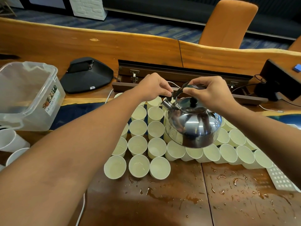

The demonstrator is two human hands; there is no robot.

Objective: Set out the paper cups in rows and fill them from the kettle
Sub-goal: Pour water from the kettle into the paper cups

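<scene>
Several pale paper cups (138, 145) stand in rows across the middle of the wooden table (146, 204). A shiny steel kettle (193, 124) hangs above the cups, tilted with its spout (166, 103) pointing left over a far cup. My right hand (210, 92) grips the kettle's black handle from above. My left hand (154, 86) pinches the black lever at the front end of the handle, just above the spout. Some near cups hold a little water.
A clear plastic box (27, 97) stands at the left with white cups (9, 141) below it. A black conference device (86, 75) and an open cable tray (179, 75) lie behind the cups. Spilled water (228, 185) wets the near tabletop. An orange chair (228, 23) stands beyond.
</scene>
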